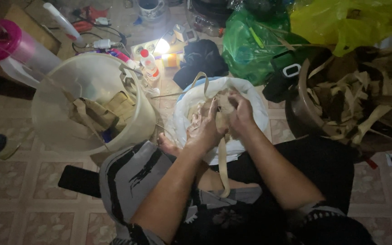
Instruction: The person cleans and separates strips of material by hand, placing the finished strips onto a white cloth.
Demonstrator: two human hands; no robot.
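Hands meet over the white bowl [255, 111]: the left hand [203, 127] and right hand [239, 111] are both closed on a pale leaf strip [223, 156], its tail trailing to the lap. It looks mid-fold; the next turn needs a firm pinch at the crease.

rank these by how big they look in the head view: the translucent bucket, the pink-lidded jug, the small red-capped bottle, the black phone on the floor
1. Translucent bucket, clearly the largest.
2. Pink-lidded jug, though the frame edge cuts it off.
3. Black phone, partly hidden under the person's clothing, so its rank against the jug is unsure.
4. Red-capped bottle, the smallest.
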